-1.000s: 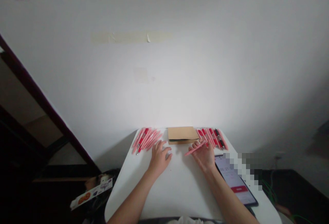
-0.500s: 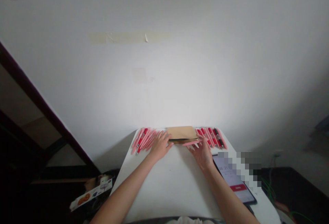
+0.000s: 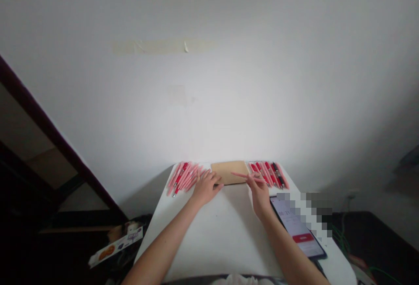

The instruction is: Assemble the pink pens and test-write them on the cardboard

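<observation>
Right hand (image 3: 260, 194) has turned over, bringing its pinched pink pen (image 3: 240, 175) above the brown notebook (image 3: 229, 168), left hand (image 3: 205, 188) spread at the near corner, apparently touching it.

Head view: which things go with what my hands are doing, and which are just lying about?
Likely in use:
- pink pen, in the right hand
- brown notebook-like item, at the left hand
- probably the left pens and right pens

Apparently just lying about:
- phone
- printed carton, lower left
</observation>
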`<state>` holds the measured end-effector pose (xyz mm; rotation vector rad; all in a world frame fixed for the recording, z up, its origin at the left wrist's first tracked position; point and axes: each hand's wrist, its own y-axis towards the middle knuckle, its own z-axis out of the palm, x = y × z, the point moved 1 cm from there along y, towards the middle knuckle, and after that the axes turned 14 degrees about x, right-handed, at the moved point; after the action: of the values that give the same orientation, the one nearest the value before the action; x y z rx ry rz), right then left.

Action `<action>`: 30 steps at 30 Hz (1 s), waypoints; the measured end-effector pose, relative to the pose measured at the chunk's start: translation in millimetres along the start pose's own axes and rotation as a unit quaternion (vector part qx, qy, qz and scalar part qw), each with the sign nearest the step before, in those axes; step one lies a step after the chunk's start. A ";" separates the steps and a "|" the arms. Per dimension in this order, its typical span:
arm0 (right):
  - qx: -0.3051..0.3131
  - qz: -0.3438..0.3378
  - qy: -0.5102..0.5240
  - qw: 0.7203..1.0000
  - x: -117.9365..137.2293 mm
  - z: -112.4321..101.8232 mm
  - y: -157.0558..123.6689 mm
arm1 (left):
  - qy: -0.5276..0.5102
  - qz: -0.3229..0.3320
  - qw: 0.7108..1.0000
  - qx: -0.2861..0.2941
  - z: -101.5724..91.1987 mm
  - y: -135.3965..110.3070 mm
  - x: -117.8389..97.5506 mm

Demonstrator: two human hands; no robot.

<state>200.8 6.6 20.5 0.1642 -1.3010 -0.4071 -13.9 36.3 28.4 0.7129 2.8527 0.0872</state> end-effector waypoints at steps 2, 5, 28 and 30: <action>0.004 -0.005 -0.043 0.999 4.4 0.6 0.7 | 0.004 0.003 1.000 -0.007 -1.3 -5.7 0.0; 0.029 0.009 -0.083 0.996 13.2 4.8 1.5 | 0.003 0.010 1.000 -0.020 -1.5 -16.6 0.0; 0.164 -0.004 -0.258 0.952 -17.3 34.8 34.6 | -0.047 -0.031 0.998 -0.004 -3.8 -40.5 -7.1; 0.168 -0.018 -0.281 0.945 -18.3 35.6 32.8 | -0.052 -0.031 0.998 -0.004 -4.6 -41.2 -7.4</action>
<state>169.4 47.5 24.8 0.3789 -1.9334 -0.2653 -27.4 -3.5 29.9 0.6075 2.7708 0.0498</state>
